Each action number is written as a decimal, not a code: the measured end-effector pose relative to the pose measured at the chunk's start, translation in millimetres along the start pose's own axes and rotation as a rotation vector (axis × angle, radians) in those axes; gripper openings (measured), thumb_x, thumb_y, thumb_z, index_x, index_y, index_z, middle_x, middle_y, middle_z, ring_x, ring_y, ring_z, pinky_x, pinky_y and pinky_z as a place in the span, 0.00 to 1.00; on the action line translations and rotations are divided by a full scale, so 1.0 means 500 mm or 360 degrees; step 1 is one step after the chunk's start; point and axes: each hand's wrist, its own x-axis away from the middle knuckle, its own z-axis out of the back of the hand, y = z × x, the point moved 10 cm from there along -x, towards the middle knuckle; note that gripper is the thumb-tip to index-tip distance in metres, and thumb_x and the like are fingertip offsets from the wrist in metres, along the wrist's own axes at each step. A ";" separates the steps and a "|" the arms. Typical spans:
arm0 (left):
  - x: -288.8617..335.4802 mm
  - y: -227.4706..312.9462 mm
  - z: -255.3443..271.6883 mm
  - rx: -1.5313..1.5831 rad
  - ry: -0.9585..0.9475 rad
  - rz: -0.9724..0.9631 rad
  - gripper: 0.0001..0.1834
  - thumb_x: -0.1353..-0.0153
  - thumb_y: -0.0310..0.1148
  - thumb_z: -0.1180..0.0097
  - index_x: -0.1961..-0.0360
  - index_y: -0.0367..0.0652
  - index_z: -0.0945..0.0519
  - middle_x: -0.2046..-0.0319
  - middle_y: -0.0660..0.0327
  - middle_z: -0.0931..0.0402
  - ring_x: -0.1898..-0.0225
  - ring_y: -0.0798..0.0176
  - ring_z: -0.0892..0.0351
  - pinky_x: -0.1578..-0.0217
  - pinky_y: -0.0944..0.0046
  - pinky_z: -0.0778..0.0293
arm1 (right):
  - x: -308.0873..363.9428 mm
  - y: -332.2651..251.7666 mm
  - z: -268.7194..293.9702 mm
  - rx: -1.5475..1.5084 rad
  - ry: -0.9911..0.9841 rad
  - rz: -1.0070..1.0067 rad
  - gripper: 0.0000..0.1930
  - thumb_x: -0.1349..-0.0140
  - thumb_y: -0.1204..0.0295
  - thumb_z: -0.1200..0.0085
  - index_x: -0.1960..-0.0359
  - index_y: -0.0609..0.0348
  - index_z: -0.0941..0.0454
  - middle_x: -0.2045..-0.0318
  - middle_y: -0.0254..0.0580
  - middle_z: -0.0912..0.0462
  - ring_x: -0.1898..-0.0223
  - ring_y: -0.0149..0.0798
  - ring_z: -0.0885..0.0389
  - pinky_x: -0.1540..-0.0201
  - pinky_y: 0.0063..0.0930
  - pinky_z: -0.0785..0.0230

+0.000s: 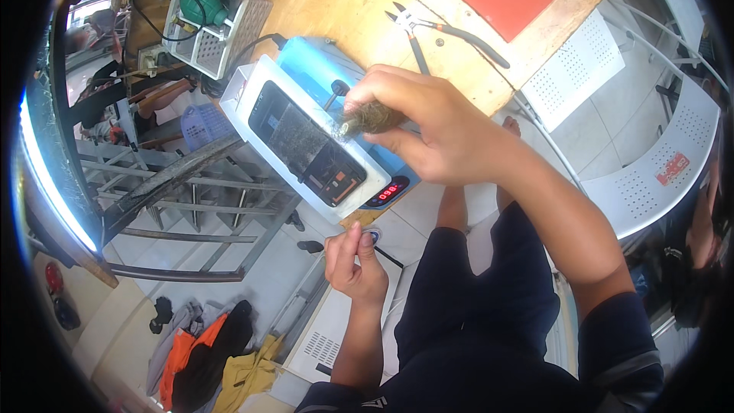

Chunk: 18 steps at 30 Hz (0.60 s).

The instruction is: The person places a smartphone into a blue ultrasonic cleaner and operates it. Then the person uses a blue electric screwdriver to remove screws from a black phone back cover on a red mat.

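Smartphone display panel (306, 145) is lying dark face up on the white top plate (241, 111) of a blue-cased machine (302, 61), right at the edge of the wooden bench (329, 0). Right hand (440, 126) is grasping a brownish, fibrous wad (375, 118), maybe a scouring pad or a stubby brush, and holding it at the panel's near long edge. Grey residue is showing across the panel's middle. Left hand (353, 264) is hanging beside the machine's lower corner, fingers curling closed, nothing showing in the grip. Looks like a rubbing job: light, even strokes along the panel's length would be serving best, with the wad lying flat and never digging at the rim. That left hand might be doing more by steadying the panel's end, though the plate may be hot, so fingertips should be staying cautious. On to the lettering: a small display (388, 193) is glowing with red digits on the machine's end, a red printed label (673, 170) is standing out on a white perforated chair (627, 199), and the panel's own markings are looking too small for reading.
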 end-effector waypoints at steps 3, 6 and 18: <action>-0.002 0.004 0.001 -0.0009 0.0027 -0.0007 0.12 0.35 0.20 0.38 0.51 0.33 0.15 0.68 0.56 0.19 0.67 0.64 0.24 0.63 0.67 0.27 | 0.003 -0.008 0.003 0.0051 -0.0034 -0.0015 0.15 0.40 0.83 0.41 0.51 0.61 0.24 0.58 0.48 0.20 0.57 0.50 0.19 0.55 0.37 0.27; -0.003 0.002 0.005 -0.0029 0.0052 0.0031 0.11 0.38 0.20 0.35 0.53 0.37 0.14 0.70 0.56 0.16 0.69 0.59 0.24 0.64 0.63 0.30 | 0.013 -0.015 0.005 0.0035 -0.0059 -0.0060 0.15 0.41 0.84 0.41 0.52 0.60 0.24 0.60 0.46 0.20 0.58 0.49 0.19 0.56 0.35 0.27; -0.009 0.018 -0.017 -0.0084 -0.0032 -0.0049 0.12 0.36 0.19 0.39 0.51 0.32 0.15 0.69 0.56 0.16 0.69 0.63 0.26 0.60 0.66 0.30 | -0.005 -0.005 -0.015 0.0089 -0.0099 0.0030 0.15 0.43 0.83 0.38 0.53 0.60 0.23 0.61 0.46 0.20 0.58 0.49 0.20 0.56 0.35 0.27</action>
